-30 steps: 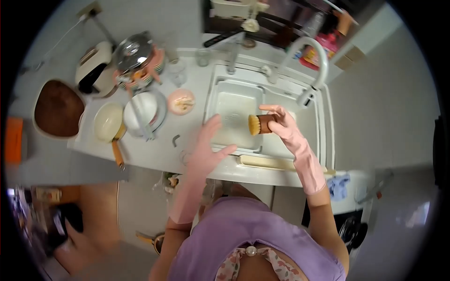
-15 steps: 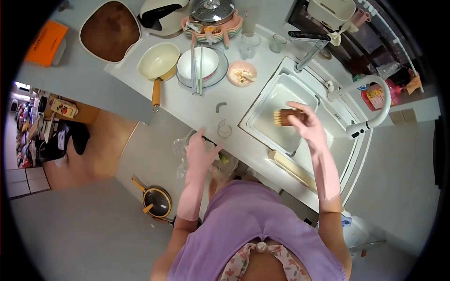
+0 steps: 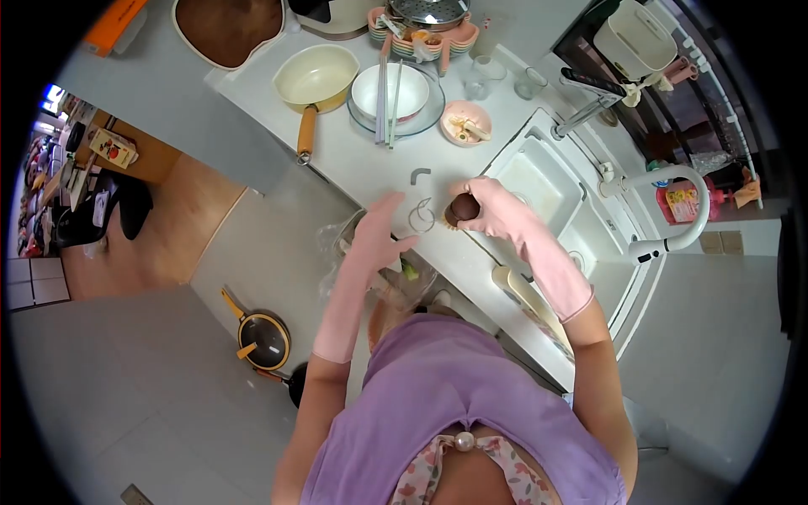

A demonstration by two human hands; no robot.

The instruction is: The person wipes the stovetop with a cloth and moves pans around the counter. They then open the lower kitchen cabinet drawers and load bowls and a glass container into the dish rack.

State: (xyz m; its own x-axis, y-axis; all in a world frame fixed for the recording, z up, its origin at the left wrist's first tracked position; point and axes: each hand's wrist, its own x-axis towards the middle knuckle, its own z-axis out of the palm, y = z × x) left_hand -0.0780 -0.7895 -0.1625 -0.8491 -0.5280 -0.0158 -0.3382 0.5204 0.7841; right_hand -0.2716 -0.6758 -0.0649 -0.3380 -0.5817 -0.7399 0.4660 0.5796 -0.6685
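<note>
Counter [image 3: 362,172], with the sink [image 3: 545,175] set in its right part; cream pan [image 3: 315,76], far left. Left hand [image 3: 376,236]: open, fingers spread, by the near edge. Right hand [image 3: 491,207]: gripping the brush [image 3: 465,207], bristles downward, left of the sink.

Saucepan handle [image 3: 307,131] smooth wood; plate [image 3: 434,108] clear glass; bonnet-like steamer lid [image 3: 427,10] glossy metal; apron [image 3: 459,370] matt cloth.

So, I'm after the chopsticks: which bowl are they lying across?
The white bowl, sitting in the clear glass dish. Chopsticks span it; the smaller pink bowl has none, only pale scraps inside.
</note>
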